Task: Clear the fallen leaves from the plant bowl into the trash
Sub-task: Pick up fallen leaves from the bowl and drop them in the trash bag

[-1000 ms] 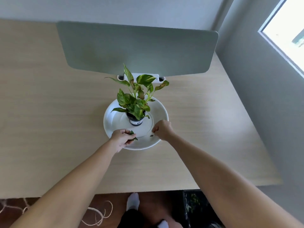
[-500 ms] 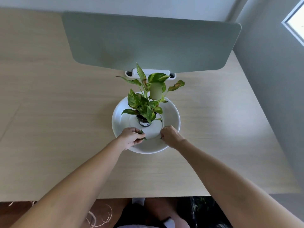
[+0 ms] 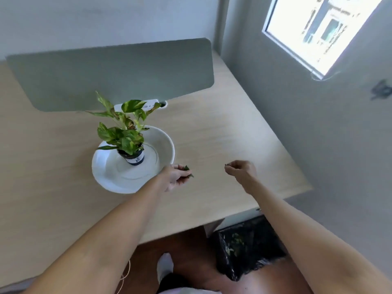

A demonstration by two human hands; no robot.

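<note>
While hovering over the table (image 3: 222, 134), the left hand (image 3: 176, 177) is curling its fingers (image 3: 182, 167) around green leaves (image 3: 187, 169) beside the white bowl (image 3: 110, 177). The right hand (image 3: 241, 169) is pinching a small leaf scrap (image 3: 226, 165). The pot label (image 3: 135, 159) is unreadable. The black-lined trash bin (image 3: 250, 247) is holding leaves.

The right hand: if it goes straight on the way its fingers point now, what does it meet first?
The right hand points left over the bare desk, pinching a small dark bit. The first thing in that line looks like the left hand with its leaf, though depth is unclear.
</note>
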